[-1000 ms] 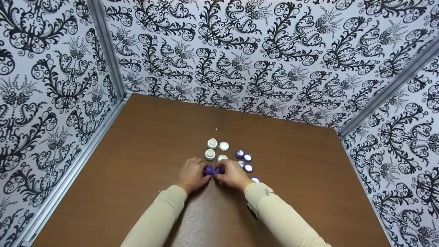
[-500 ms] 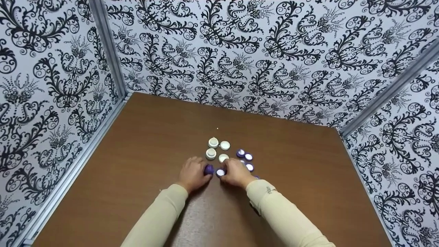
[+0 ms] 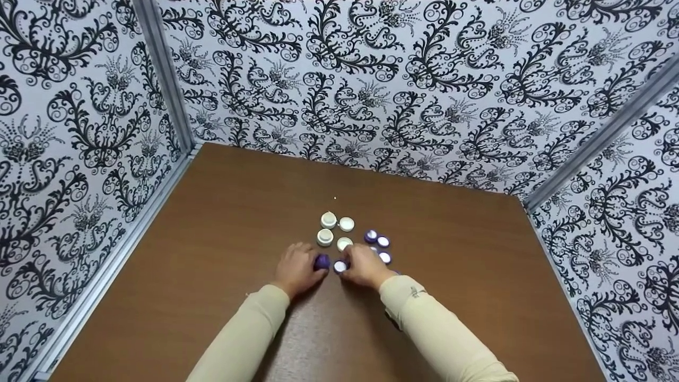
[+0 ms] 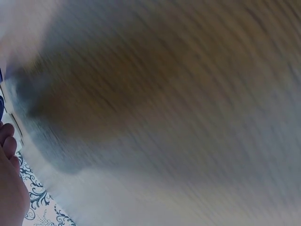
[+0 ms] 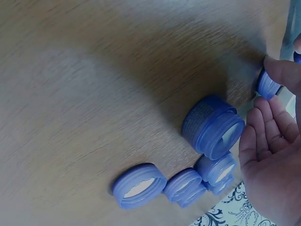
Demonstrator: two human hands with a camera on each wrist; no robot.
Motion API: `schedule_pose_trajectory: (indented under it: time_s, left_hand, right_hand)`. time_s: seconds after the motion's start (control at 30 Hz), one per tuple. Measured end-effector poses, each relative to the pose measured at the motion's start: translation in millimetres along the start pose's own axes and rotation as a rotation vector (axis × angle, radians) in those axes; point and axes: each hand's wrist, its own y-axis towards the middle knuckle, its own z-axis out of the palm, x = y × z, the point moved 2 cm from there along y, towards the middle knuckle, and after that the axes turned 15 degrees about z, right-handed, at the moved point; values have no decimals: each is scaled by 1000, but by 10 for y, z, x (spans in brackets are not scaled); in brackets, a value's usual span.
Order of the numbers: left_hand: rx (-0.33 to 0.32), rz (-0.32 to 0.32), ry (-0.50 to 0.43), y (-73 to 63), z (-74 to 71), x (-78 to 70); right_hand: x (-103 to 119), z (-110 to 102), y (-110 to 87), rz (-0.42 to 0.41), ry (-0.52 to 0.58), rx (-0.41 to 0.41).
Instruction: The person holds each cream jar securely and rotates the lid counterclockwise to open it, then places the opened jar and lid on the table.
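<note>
My left hand [image 3: 297, 267] grips a small purple jar [image 3: 322, 261] on the table; the fingers cover part of it. Just to its right, my right hand [image 3: 365, 265] pinches a purple lid [image 3: 340, 267] by its edge, white inside facing up. A gap separates lid and jar. In the right wrist view, thumb and fingertips meet at this lid [image 5: 268, 86], near an open purple jar [image 5: 211, 125] with a threaded neck. The left wrist view catches mostly blurred table and some fingers [image 4: 8, 141] at its left edge.
Two white jars [image 3: 325, 237] stand beyond the hands, with white lids [image 3: 347, 224] to their right. More purple jars [image 3: 371, 235] and upturned purple lids [image 3: 384, 258] sit right of these. Patterned walls [image 3: 360, 95] border the brown table [image 3: 238, 191].
The right hand has drawn the purple lid away from the jar to the right and turned it white inside up. The left hand keeps its grip in place.
</note>
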Motion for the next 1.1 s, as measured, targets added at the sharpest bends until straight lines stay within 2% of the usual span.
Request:
schedule_pose_trajectory:
  time_s: [0.2,0.4,0.67,0.9,1.1]
  left_hand:
    - [-11,32,35,-12,26,1]
    - [14,23,48,-31,42,-3]
    - [8,11,66,-26,54,-3]
    - [43,19,108,-20,93,8]
    - [78,0,85,-8,132,8]
  right_hand:
    - [5,13,2,-30,6,-18]
    - [18,23,7,-20,10,-9]
    - [27,1,22,3,10,9]
    - [12,11,26,-2,-6,3]
    - [-6,22,26,8,-6,11]
